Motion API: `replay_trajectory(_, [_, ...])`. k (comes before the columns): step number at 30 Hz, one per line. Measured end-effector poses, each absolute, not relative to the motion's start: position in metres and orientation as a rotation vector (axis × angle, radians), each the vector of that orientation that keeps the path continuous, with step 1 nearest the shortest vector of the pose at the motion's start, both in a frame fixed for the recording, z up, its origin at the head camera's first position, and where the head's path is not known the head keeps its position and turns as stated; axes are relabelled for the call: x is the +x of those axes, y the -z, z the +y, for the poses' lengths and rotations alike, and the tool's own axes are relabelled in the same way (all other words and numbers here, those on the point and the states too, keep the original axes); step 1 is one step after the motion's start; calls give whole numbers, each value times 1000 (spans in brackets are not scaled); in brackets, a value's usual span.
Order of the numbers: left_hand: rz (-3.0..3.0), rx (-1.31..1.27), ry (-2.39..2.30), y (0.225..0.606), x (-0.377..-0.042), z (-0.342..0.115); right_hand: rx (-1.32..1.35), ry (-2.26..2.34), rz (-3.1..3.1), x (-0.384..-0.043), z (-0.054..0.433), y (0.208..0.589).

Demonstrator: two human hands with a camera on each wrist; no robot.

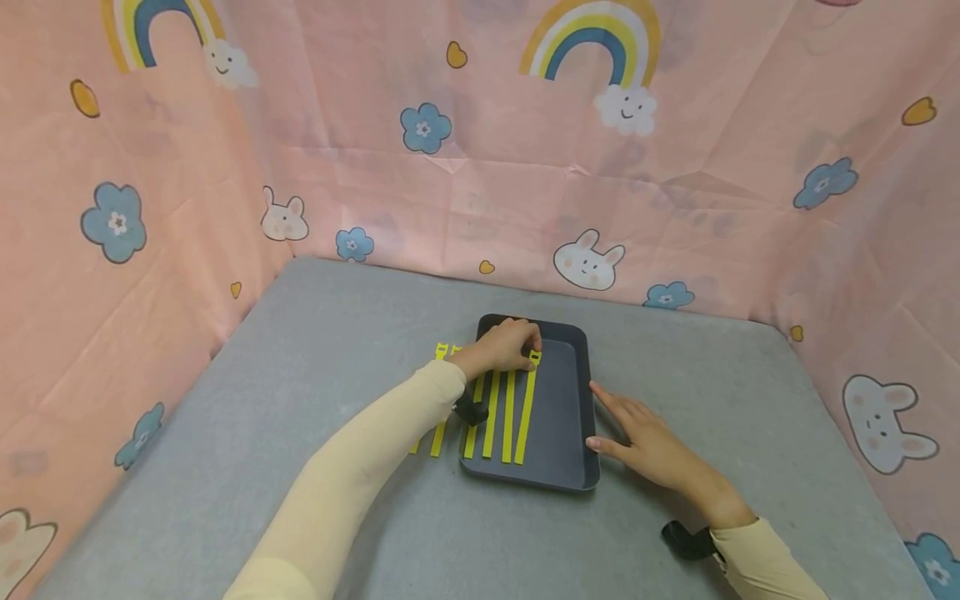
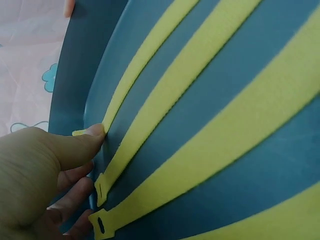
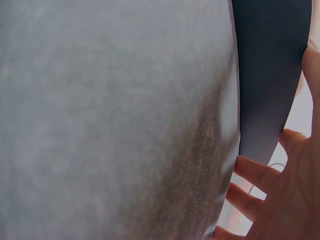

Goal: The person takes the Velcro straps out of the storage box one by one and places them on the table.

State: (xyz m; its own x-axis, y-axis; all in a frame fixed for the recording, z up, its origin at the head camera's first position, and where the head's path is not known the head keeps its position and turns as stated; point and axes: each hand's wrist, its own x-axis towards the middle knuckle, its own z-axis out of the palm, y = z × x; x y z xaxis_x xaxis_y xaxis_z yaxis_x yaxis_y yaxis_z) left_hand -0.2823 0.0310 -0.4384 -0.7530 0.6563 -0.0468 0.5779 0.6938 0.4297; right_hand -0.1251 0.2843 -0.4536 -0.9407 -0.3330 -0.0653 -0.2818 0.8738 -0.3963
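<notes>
My left hand (image 1: 501,346) reaches over the far part of a dark grey tray (image 1: 557,417). Its thumb and fingers pinch the slotted head end of a yellow hook-and-loop cable tie (image 1: 527,417). In the left wrist view, the thumb presses on that cable tie (image 2: 120,95) near the tray's end wall. To its left, three more yellow ties (image 1: 509,421) lie lengthwise in the tray, side by side, partly covered by the hand and wrist. Along the tray's right side rests my right hand (image 1: 651,442), fingers extended, thumb and fingertips touching the outer wall (image 3: 270,75).
More yellow cable ties (image 1: 438,440) lie on the grey table (image 1: 337,333) just left of the tray, partly hidden under the left forearm. A pink patterned cloth (image 1: 487,200) encloses the table at the back and both sides.
</notes>
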Motion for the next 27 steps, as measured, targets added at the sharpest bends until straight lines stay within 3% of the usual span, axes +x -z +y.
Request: replay_trajectory(27, [2676, 1065, -651, 442, -285, 35, -482, 571, 2914, -126, 285, 454])
